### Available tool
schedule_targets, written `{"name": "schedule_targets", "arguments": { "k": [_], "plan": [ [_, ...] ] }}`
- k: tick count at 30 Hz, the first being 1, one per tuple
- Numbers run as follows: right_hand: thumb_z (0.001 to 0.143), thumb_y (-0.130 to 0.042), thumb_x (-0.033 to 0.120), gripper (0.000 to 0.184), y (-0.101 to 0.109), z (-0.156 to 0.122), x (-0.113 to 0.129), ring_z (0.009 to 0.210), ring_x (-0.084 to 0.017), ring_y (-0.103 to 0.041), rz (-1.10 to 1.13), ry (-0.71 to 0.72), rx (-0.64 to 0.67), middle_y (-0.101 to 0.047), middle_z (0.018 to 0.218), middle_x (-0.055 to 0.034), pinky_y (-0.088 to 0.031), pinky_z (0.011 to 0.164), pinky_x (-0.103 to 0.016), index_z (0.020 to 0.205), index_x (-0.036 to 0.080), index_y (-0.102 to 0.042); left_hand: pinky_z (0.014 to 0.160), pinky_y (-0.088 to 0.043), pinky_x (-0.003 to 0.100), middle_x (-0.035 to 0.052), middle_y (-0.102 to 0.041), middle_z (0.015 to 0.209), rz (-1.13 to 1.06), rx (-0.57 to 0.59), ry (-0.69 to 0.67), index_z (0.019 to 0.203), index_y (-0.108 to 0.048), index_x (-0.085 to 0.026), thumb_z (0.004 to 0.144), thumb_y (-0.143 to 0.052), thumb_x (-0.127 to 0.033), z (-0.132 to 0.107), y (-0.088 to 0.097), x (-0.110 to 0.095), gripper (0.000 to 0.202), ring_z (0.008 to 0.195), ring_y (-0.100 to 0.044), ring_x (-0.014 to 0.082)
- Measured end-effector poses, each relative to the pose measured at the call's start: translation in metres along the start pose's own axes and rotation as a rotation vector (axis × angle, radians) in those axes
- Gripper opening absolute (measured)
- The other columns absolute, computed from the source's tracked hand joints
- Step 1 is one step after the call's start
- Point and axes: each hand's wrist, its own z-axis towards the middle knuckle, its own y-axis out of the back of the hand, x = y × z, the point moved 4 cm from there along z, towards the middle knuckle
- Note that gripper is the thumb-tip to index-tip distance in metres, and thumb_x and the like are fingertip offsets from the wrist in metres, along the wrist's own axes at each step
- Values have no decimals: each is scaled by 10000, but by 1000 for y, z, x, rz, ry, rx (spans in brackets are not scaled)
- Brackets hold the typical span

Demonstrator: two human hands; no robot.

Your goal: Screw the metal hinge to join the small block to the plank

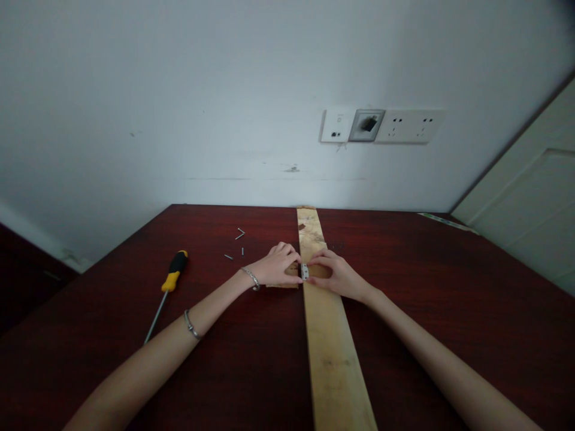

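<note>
A long pale wooden plank [330,347] lies on the dark red table [449,311], running from the front edge to the wall. A small metal hinge [305,272] sits at the plank's left edge. My left hand [274,267] rests curled over a small wooden block [283,284] beside the plank, fingertips at the hinge. My right hand [336,274] lies on the plank, its fingers pinched on the hinge from the right.
A screwdriver [167,287] with a yellow and black handle lies to the left. Several small screws [237,242] are scattered behind my left hand. Wall sockets [381,126] are on the white wall; a door [530,215] is at the right.
</note>
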Motion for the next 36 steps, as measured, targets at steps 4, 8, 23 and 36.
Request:
{"name": "schedule_targets", "arguments": {
  "k": [4,8,23,36],
  "plan": [
    [726,-683,331,283,0,0,0,942,-192,-570,4,-5,-2,-566,994,-56,-473,874,-365,987,227,-655,960,-342,395,67,-467,1078,6,13,1,1046,-544,-203,768,-616,-510,0,0,0,421,1063,-380,242],
    [729,-680,336,288,0,0,0,947,-192,-565,-2,-8,0,-563,993,-59,-467,882,-369,993,223,-656,952,-346,390,67,-471,1072,5,14,-6,1049,-546,-203,766,-615,-518,0,0,0,428,1060,-381,243],
    [730,-678,353,304,-2,0,-2,962,-195,-559,-3,-5,1,-555,1006,-57,-460,895,-366,1008,233,-659,920,-369,388,87,-455,1115,42,114,6,1141,-488,-181,665,-672,-586,-3,6,7,650,1075,-379,267],
    [731,-679,352,304,-2,0,-3,949,-191,-561,5,-2,-3,-554,998,-53,-460,892,-370,1012,236,-659,885,-390,360,101,-451,1122,145,240,70,1166,-455,-146,660,-671,-559,-5,4,10,688,1051,-393,267]
  ]
}}
